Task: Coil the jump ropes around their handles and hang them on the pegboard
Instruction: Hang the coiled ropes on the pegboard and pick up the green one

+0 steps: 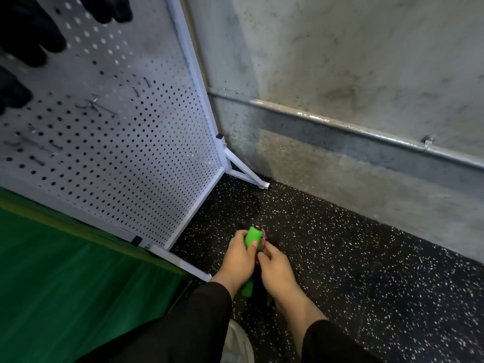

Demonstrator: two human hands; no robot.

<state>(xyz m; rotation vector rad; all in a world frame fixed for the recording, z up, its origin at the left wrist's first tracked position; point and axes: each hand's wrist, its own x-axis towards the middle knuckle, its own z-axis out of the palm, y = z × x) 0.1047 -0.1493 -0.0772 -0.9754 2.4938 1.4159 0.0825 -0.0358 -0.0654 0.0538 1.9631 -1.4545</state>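
My left hand (238,255) grips the bright green handles (253,237) of a jump rope, its thumb across their front. A lower green end (247,290) sticks out below that hand. A pink-and-dark patterned rope (263,239) loops beside the handles on their right side. My right hand (275,268) pinches this rope right beside the handles. Both hands are low, above the speckled floor. The white pegboard (125,142) stands to the upper left, with a few metal hooks (97,106) on it.
Dark items (28,35) hang at the pegboard's top left. Its white feet (251,176) rest on the black speckled floor (366,271). A green mat (65,284) lies at the left. A concrete wall with a metal pipe (340,127) runs along the right.
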